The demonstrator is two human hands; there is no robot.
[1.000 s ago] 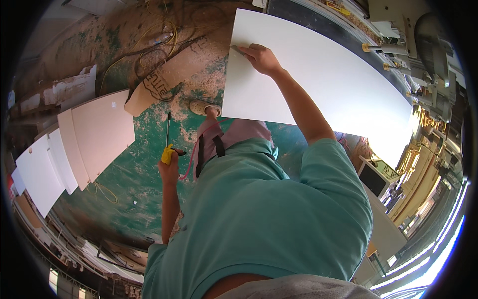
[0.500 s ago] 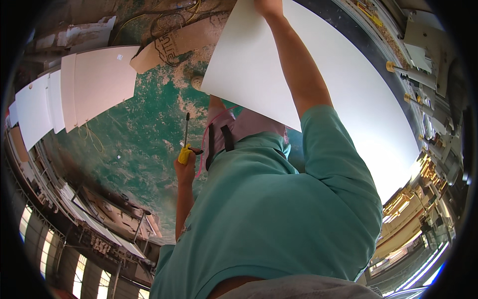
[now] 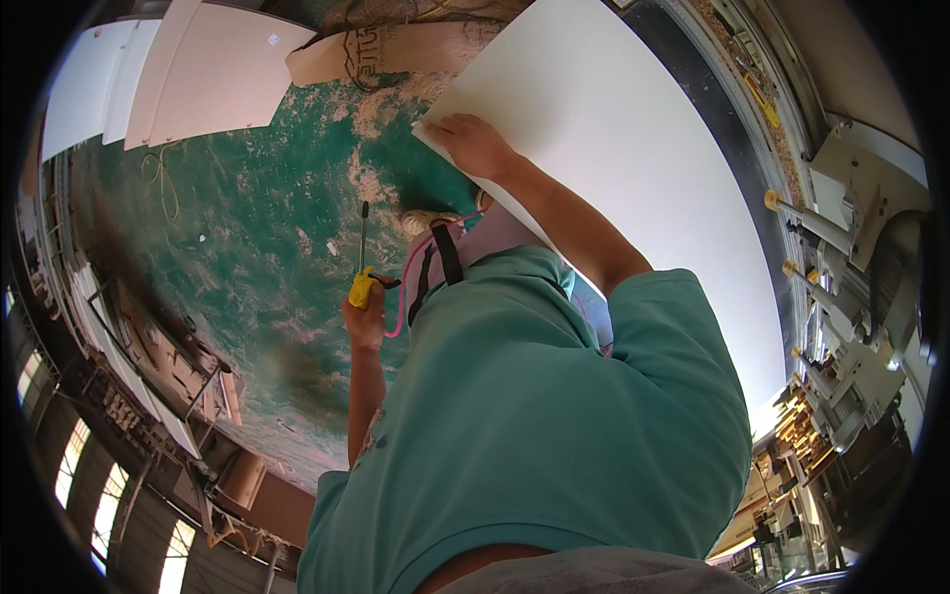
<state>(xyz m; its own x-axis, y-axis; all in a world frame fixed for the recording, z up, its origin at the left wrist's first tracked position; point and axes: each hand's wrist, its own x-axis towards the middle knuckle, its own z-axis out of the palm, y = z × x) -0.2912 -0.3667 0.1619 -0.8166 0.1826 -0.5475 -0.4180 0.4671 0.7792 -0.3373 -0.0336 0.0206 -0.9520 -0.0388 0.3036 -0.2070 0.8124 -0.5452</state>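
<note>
My left hand (image 3: pixel 364 322) is closed around an air blow gun (image 3: pixel 362 289) with a yellow body, a dark trigger lever and a long thin nozzle pointing away from me. A pink hose (image 3: pixel 404 275) runs from near the gun toward my waist. My right arm reaches across a large white panel (image 3: pixel 614 148). On the panel's left edge, near its corner, my right hand (image 3: pixel 473 146) lies flat with fingers stretched toward the edge. The underside of the panel is hidden.
Pale panels (image 3: pixel 213 74) lean together at the far left, beside a torn cardboard sheet (image 3: pixel 396 51). Dust covers the green floor (image 3: pixel 287 218). A yellow cord (image 3: pixel 160 178) lies there. Metal clamps (image 3: pixel 816 223) with yellowish knobs line the machine at right.
My right hand has come back toward me, from the far part of the panel to its left edge. The left hand still holds the blow gun. My view has shifted.
</note>
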